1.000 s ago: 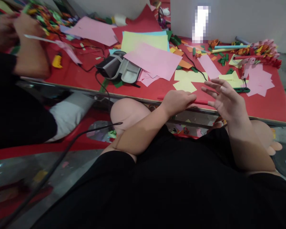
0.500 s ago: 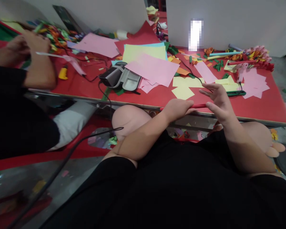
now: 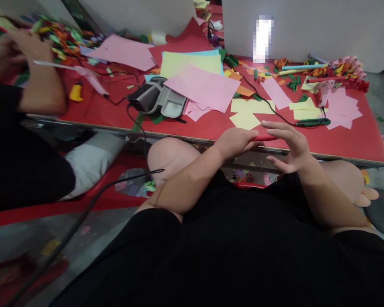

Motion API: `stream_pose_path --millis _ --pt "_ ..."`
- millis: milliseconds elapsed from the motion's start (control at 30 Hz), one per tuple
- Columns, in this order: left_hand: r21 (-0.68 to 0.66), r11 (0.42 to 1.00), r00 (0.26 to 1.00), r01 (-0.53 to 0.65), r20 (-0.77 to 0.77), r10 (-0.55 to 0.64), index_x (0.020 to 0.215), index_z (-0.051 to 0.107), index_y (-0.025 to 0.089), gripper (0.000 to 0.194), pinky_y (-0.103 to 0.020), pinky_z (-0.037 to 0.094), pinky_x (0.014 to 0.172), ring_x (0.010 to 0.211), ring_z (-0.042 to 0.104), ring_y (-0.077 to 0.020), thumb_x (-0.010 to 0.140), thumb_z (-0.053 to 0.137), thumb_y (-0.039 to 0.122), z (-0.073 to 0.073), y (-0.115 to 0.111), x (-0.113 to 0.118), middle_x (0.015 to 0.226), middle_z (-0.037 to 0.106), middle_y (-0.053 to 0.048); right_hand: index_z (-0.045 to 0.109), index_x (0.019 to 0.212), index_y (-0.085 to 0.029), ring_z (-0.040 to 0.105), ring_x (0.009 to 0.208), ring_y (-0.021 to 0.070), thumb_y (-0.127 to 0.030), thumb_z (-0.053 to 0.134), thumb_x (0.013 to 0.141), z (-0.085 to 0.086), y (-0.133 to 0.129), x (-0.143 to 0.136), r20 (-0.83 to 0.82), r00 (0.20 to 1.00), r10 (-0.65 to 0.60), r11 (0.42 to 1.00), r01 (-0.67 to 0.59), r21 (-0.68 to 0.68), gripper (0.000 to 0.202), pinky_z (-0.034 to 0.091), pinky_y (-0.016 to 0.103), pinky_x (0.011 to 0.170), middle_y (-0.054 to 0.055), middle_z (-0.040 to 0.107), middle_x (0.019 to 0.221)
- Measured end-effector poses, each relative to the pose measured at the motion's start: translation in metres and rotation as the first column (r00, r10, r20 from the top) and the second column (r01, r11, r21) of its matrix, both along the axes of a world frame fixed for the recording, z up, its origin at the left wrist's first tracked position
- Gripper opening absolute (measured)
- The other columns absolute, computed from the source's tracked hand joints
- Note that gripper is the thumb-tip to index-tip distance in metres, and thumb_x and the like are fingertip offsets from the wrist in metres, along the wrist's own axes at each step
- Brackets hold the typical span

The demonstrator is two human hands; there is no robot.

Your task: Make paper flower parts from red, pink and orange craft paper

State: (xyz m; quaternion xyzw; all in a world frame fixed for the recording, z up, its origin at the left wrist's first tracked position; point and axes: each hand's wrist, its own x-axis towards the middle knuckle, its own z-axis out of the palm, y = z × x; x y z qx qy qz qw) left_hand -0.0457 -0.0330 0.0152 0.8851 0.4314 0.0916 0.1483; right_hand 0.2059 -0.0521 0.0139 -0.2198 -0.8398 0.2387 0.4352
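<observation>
While the left hand point(image 3: 235, 143) has its thumb and fingers closed around a thin red stick point(image 3: 266, 137), the right hand point(image 3: 289, 147) is spread open beside it, thumb well apart from the curved fingers; whether these touch the stick cannot be told. Slim, straight and plain, the stick nearly matches the red tabletop point(image 3: 342, 143) in colour, and its visible stretch runs from the gripping thumb toward the right hand. Just beyond the grip lie pale yellow papers point(image 3: 245, 120); farther right, a pink glue gun point(image 3: 326, 93).
</observation>
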Motion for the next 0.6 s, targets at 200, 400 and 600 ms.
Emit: stream_pose_path --millis 200,400,600 --pt "0.154 0.986 0.982 -0.059 -0.167 0.085 0.123 0.079 0.021 0.052 -0.038 0.020 0.064 0.100 0.079 -0.0284 0.121 0.052 0.067 0.000 -0.003 0.006 0.112 0.088 -0.013 0.067 0.149 -0.042 0.069 0.154 0.0411 -0.066 0.082 0.093 0.000 0.010 0.002 -0.214 0.953 -0.214 0.845 0.071 -0.529 0.063 0.078 0.054 0.088 0.008 0.069 0.167" --pt "0.052 0.998 0.993 -0.039 -0.113 0.045 0.113 0.077 0.022 0.052 -0.035 0.023 0.065 0.085 0.073 -0.0253 0.121 0.052 0.067 -0.008 -0.001 0.010 0.098 0.083 -0.009 0.065 0.147 -0.043 0.073 0.149 0.0406 -0.071 0.085 0.091 -0.011 0.020 0.008 -0.198 0.955 -0.220 0.804 0.063 -0.592 0.066 0.078 0.052 0.084 0.008 0.067 0.167" --pt "-0.148 0.988 0.994 0.046 0.104 -0.030 0.092 0.066 0.022 0.050 -0.032 0.031 0.069 0.077 0.062 -0.0215 0.120 0.052 0.060 -0.005 0.000 0.000 0.083 0.072 -0.005 0.041 0.178 -0.048 0.063 0.161 0.0446 -0.076 0.090 0.086 0.004 -0.012 -0.005 -0.080 0.992 -0.098 0.948 0.069 -0.311 0.107 0.077 0.059 0.098 0.007 0.058 0.179"
